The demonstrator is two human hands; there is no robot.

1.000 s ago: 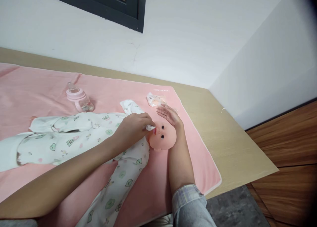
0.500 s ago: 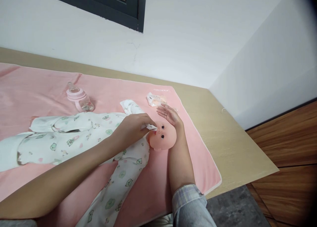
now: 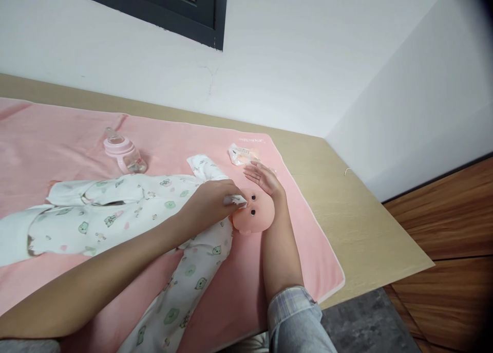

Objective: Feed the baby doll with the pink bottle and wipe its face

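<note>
Your left hand (image 3: 210, 201) pinches white wipe (image 3: 236, 201), pressed against doll (image 3: 254, 214) face beside eye. Your right hand (image 3: 265, 181) lies flat, fingers extended, cupping head, gripping nothing. Doll lies dressed on pink mat (image 3: 300, 229) on bench (image 3: 370, 240). Face wiping underway; extent covered unclear.

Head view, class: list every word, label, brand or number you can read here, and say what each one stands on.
Nothing can be read.
Pink blanket: a short line of white lettering near its far right corner, too small and blurred to read.
Clear packet beside the right hand: any print is illegible.
Baby bottle: no marks can be read.
</note>
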